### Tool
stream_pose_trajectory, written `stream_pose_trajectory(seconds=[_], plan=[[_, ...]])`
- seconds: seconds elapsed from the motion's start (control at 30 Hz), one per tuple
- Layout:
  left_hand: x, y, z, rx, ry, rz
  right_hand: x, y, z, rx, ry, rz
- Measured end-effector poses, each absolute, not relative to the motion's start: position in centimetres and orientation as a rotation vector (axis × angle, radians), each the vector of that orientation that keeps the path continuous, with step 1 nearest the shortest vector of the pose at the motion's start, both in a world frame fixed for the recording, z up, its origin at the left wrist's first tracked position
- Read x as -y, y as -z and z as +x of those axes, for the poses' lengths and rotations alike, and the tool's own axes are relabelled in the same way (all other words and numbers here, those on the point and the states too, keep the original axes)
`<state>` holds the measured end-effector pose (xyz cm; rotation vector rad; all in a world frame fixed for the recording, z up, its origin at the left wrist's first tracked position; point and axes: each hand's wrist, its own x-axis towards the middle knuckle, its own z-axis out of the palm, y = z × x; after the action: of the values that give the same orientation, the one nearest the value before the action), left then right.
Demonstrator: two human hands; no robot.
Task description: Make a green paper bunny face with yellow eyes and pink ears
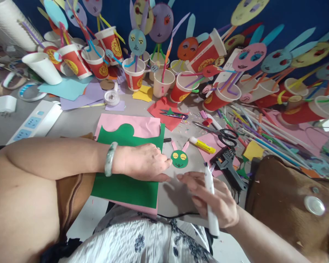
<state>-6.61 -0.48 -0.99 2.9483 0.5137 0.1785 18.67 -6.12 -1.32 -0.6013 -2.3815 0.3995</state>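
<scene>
My left hand (142,160) rests palm down over a sheet of green paper (126,193), with its fingers loosely stretched to the right and thumb apart. Its fingertips reach the left edge of a small round green paper rabbit face (179,159), which has pink ears, yellow eyes and a drawn mouth. In my right hand (215,201), just right of and below the face, is a white marker (212,208), held upright with its dark tip pointing away from me. Pink paper (145,126) shows around the green sheet, whose top edge is cut in curves.
Paper cups with rabbit faces on stems (135,75) line the back. Black-handled scissors (222,135), a yellow glue stick (203,145) and a black glue gun (229,170) lie at right. A power strip (34,122) is left; a brown bag (290,204) stands right.
</scene>
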Motion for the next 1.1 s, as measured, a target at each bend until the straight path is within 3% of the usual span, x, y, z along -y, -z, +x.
stream_pose_trajectory(seconds=[0.4,0.73,1.1], plan=[[0.6,0.5,-6.7,-0.512,-0.078,3.012,5.6,2.6,18.4,2.138,-0.296,-1.232],[0.5,0.4,-6.6,-0.477,-0.075,3.037,4.8,3.2,17.9,2.148,-0.308,-1.192],[0.4,-1.1,-6.0,-0.503,0.180,2.974,4.9,3.5,17.8,2.144,-0.334,-1.192]])
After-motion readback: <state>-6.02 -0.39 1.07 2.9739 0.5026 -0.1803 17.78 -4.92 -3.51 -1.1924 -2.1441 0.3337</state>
